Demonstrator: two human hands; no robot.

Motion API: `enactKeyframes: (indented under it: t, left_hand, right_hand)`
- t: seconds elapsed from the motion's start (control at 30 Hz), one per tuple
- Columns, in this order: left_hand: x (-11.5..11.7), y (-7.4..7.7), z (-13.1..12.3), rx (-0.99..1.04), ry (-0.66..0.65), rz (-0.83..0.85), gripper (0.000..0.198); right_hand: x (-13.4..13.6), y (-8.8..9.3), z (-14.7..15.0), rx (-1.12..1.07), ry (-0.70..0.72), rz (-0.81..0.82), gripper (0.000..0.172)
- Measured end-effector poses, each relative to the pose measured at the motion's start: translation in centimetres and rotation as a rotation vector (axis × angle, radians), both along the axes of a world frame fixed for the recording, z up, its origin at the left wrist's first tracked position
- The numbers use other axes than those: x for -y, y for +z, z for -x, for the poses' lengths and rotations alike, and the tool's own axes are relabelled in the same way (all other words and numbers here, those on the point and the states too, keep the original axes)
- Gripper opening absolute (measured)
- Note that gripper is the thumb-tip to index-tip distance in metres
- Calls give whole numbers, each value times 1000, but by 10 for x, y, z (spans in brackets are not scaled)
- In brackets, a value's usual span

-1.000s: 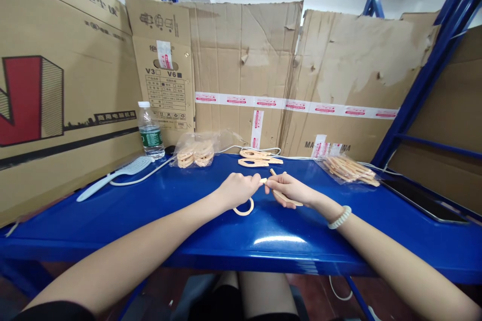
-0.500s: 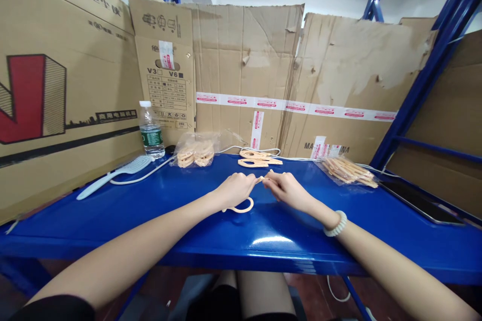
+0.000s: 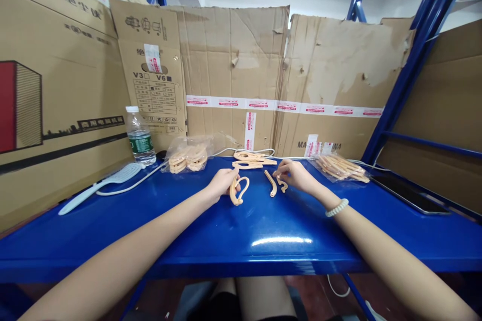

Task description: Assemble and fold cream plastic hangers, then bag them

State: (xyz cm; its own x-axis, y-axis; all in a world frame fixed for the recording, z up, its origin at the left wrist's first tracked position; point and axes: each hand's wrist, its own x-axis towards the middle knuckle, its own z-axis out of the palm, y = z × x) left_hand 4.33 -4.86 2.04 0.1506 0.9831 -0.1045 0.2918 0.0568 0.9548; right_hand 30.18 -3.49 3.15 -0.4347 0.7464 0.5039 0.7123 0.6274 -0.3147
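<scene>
My left hand (image 3: 225, 184) is closed on a beige plastic folding hanger piece (image 3: 234, 195), whose curved arm and open loop hang below the fingers. My right hand (image 3: 293, 174) pinches a small S-shaped beige hanger hook (image 3: 283, 185) close to the tabletop. Just left of that hook lies a loose, slightly bent hanger arm (image 3: 270, 183), apart from both hands. Behind the hands, several beige folded hangers (image 3: 248, 164) are stacked on the blue table (image 3: 211, 241).
Clear bags of beige parts lie at the back, a left bag (image 3: 190, 155) and a right bag (image 3: 341, 168). A water bottle (image 3: 140, 138), a pale blue slotted spatula (image 3: 101, 188) and a dark tablet (image 3: 410, 194) lie around. Cardboard (image 3: 233, 70) walls the rear.
My hands were together at one beige piece and are now apart. The right has moved right with the hook, and a loose hanger arm now lies between them. The view has shifted slightly.
</scene>
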Motion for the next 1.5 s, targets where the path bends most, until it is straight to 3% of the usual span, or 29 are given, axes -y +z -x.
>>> enactKeyframes:
  t: [0.1,0.27,0.47,0.57,0.67,0.77,0.93,1.07,1.13,1.2,1.33,1.5]
  left_hand:
    - [1,1,1,151,18,72,29]
    - [4,4,0,296,67,90,30]
    - [10,7,-5,326,90,49,28]
    - [12,8,-7,324,79,9,26]
    - [13,7,-8,313,57,-29,26]
    - [12,4,-8,285,45,-69,27]
    - [3,-5,-7,203,85,-267,23]
    - [0,0,2,66,161,-625,30]
    - [3,8,7,-46,81,-807,32]
    - [10,14,9,-181,-117,-931,25]
    - [18,16,6,-433,-484,-1024,11]
    - [15,8,5,-642,-577,-1052,6]
  right_hand:
    - [2,-1,-1,81,6,34,35]
    - [3,-2,-4,163,9,64,33]
    - [21,6,15,71,4,-78,21]
    - [40,10,34,14,193,-176,21]
    - [55,7,50,155,419,-237,33]
    - [60,3,56,337,406,-279,30]
    - [58,-2,54,385,322,-323,21]
    - [55,-5,53,358,276,-350,21]
    - [54,-6,53,337,243,-352,21]
    - [53,-7,53,311,213,-351,21]
    - [51,-9,53,278,178,-350,22]
    - [52,-12,56,288,162,-310,25]
